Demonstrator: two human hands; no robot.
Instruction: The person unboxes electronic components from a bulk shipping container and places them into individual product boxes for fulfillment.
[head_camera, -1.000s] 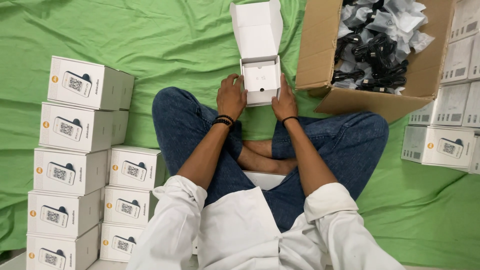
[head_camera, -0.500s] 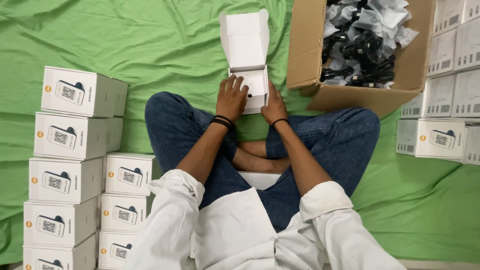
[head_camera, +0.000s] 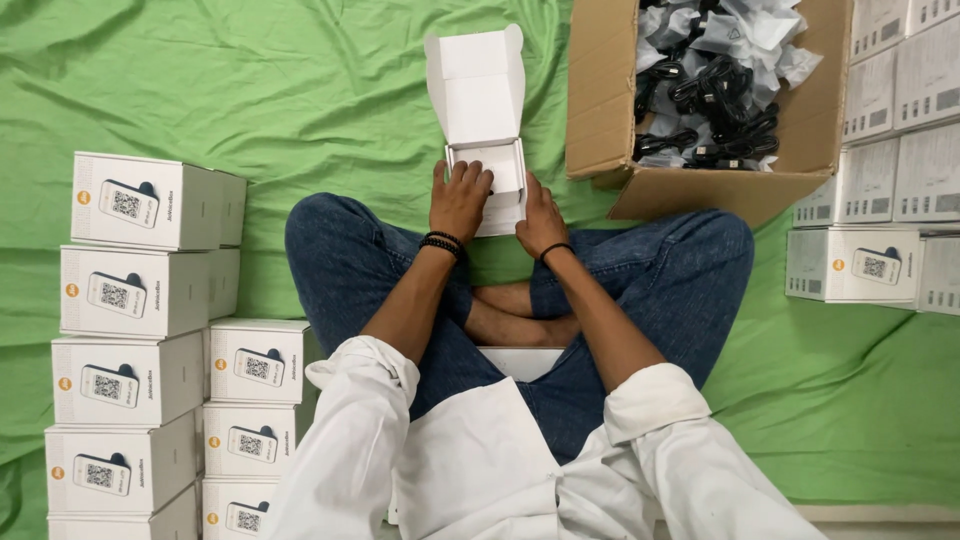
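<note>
A small white carton (head_camera: 487, 110) lies open on the green cloth in front of my crossed legs, its lid flap folded back away from me. My left hand (head_camera: 459, 199) rests on the carton's near left edge with its fingers reaching into the opening. My right hand (head_camera: 540, 220) grips the carton's right side. Both wrists wear black bands. I sit cross-legged in blue jeans and a white coat. What is inside the carton is hidden by my fingers.
A brown cardboard box (head_camera: 602, 100) with black cables and clear plastic bags stands at the upper right. Stacks of closed white cartons (head_camera: 130, 290) line the left side, and more white cartons (head_camera: 880, 170) are piled on the right. A green sheet (head_camera: 300, 90) covers the floor.
The view has shifted a little, so the carton and the brown box sit further left in frame. My left hand's fingers have moved into the carton's opening; my right hand stays on its side.
</note>
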